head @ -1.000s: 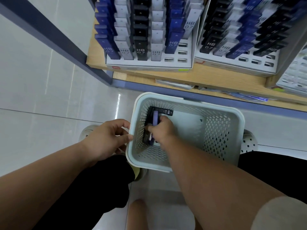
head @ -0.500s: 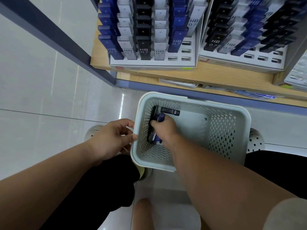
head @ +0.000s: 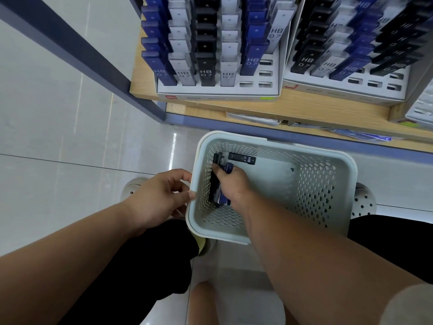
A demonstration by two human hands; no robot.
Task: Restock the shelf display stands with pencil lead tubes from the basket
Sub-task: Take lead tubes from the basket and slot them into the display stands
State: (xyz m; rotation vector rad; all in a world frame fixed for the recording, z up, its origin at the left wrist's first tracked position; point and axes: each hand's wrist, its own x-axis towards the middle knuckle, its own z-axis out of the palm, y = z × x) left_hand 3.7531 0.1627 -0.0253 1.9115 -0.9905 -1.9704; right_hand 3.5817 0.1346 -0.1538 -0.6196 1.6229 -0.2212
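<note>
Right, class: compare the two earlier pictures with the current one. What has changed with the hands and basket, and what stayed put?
The right hand has shifted slightly toward the left wall of the basket, fingers closing further over the bunch of tubes there; nothing is lifted out. The left hand still holds the rim, and the loose black tube lies by the far wall as before.

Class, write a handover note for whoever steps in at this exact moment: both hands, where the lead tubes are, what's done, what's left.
Left hand holds the basket by its rim.
Right hand is inside it, gripping a bundle of tubes; one black tube lies loose on the bottom.
Done: left stand and right stand are mostly filled.
Left: both have empty front slots; fill them from the basket.
</note>
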